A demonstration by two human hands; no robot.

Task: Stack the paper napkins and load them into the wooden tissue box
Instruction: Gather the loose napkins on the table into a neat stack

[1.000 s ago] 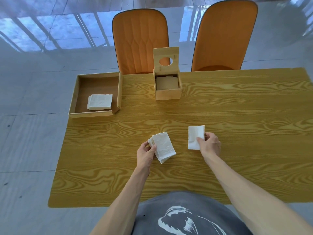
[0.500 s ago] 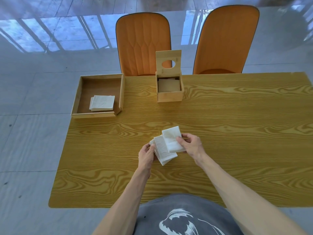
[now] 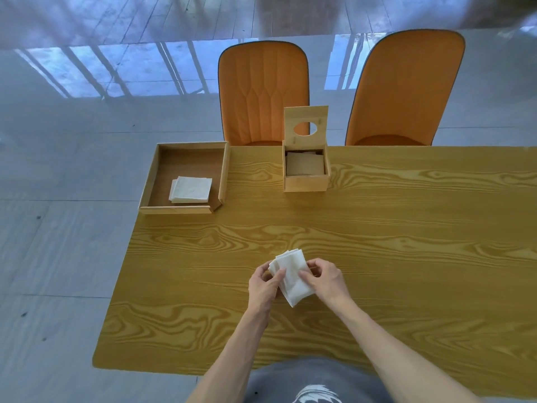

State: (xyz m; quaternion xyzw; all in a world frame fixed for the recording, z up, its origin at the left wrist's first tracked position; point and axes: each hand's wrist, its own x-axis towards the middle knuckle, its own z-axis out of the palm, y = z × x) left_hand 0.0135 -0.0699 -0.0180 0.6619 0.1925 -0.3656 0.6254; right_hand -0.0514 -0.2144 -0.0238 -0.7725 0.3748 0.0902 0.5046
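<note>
We see a small stack of white paper napkins (image 3: 292, 276) held between both hands just above the near middle of the wooden table (image 3: 406, 257), the sheets fanned a little at their far corner. The left hand (image 3: 263, 287) grips the stack's left edge, thumb laid on top and fingers curled underneath; the right hand (image 3: 327, 282) closes on the right edge, thumb pressing the top sheet. Whether the stack's lower corner touches the tabletop we cannot tell. Farther off, near the table's far edge, stands the wooden tissue box (image 3: 305, 181) with its lid (image 3: 305, 123) tilted up at the back, an oval hole cut through the lid; a few napkins already lie inside, in shadow. To the left of the box, at the table's far left corner, we find a shallow wooden tray (image 3: 223, 170) holding another pile of napkins (image 3: 191, 189). Two orange chairs (image 3: 263, 91) stand behind the table on a pale tiled floor (image 3: 58, 257).
</note>
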